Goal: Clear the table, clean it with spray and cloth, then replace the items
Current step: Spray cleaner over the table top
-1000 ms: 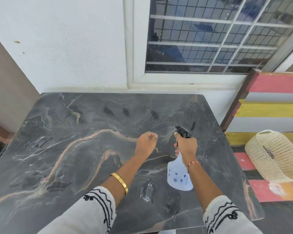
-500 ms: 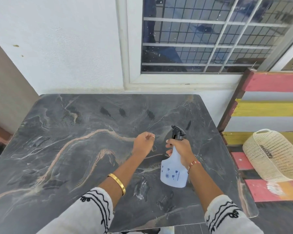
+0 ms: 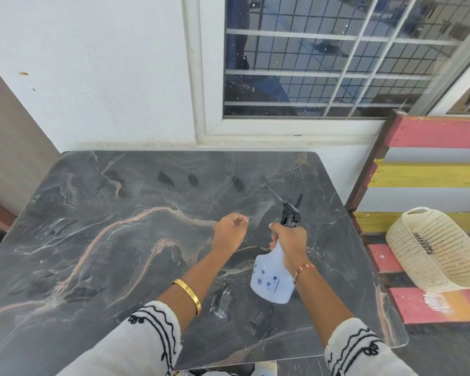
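A dark marble-patterned table (image 3: 98,240) fills the middle of the view, bare of items, with wet streaks near its front. My right hand (image 3: 289,240) grips the neck of a pale blue spray bottle (image 3: 272,278) with a black trigger head (image 3: 290,214), nozzle pointing toward the far side of the table. My left hand (image 3: 229,232) hovers just left of the bottle with its fingers curled and nothing in it. No cloth is in view.
A woven cream basket (image 3: 432,248) lies on its side on a red and yellow slatted bench (image 3: 432,175) right of the table. A white wall (image 3: 92,77) and a barred window (image 3: 337,58) stand behind the table.
My right hand has tilted the spray bottle a little and shifted it slightly left. The left hand has stayed curled in about the same spot.
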Tool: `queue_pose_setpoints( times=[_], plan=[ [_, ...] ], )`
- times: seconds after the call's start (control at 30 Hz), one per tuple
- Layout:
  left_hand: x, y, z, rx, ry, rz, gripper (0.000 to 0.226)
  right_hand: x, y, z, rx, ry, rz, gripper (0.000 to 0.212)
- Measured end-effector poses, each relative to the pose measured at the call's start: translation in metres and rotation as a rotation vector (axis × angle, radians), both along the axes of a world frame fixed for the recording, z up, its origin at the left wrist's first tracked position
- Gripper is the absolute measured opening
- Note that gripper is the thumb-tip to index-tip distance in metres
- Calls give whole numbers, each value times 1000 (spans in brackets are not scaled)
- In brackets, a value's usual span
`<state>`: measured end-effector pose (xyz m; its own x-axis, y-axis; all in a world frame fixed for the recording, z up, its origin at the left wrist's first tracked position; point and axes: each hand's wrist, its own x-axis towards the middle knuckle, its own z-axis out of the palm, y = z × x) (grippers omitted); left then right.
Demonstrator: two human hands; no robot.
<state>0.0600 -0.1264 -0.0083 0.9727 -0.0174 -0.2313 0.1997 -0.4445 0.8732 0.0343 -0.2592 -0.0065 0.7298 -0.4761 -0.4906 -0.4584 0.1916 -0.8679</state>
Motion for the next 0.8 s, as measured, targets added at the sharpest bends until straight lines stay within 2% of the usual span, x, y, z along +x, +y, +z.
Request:
queue_pose_setpoints(
  times=[0.1, 0.23, 0.3, 0.43, 0.67, 0.8],
  plan=[
    [0, 0, 0, 2, 5, -1, 22, -2, 1, -1, -20, -30, -3, 10],
    [0, 0, 0, 11, 8, -13, 22, -2, -1, 0, -13, -49, 4, 15],
    [0, 0, 1, 12, 12, -16, 22, -2, -4, 0, 0, -41, -54, 9],
    [0, -3, 3, 7, 20, -21, 22, -3, -9, -3, 54, -40, -184, 14],
    [-1, -13, 3, 6, 14, -37, 22, -4, -14, -1, 65, -68, -144, 8],
    [2, -25, 4, 3, 11, -76, 23, -2, -37, 8, 3, -49, -184, 11]
  ],
)
